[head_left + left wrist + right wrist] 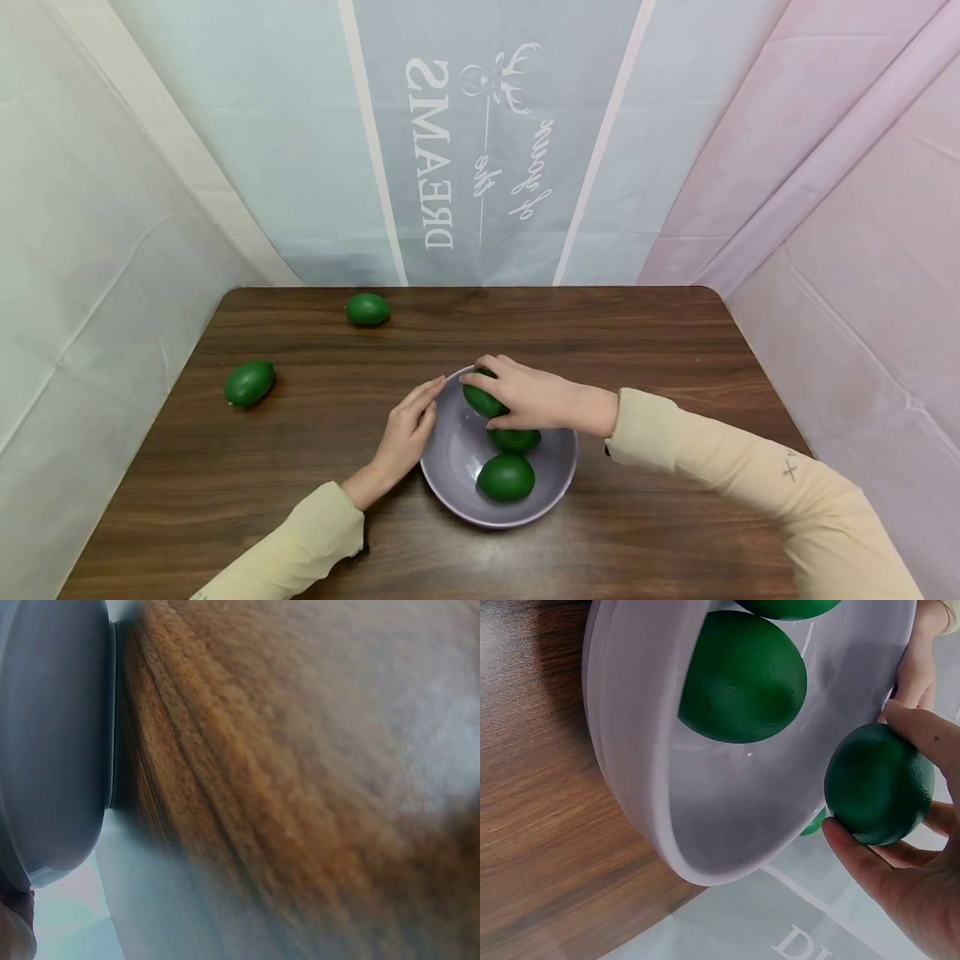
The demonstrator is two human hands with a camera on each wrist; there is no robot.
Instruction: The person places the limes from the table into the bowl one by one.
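Limes (506,477): quantity five. Distribution: two lying in the bowl (453,446), one held in the right-hand grip (536,396), two on the table (300,450). Bowl: quantity one. Table: quantity one. Hand grips: quantity two, namely the right-hand grip and the left-hand grip (405,429). Sleeves (292,550): quantity two. Printed backdrop (465,150): quantity one, carrying one deer-head emblem (487,82).

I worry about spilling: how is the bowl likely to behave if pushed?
The bowl would probably slide rather than tip, as its broad, flat base stands on the table. It seems stiff: its walls hold a smooth round shape. The rounded green fruits inside may roll.
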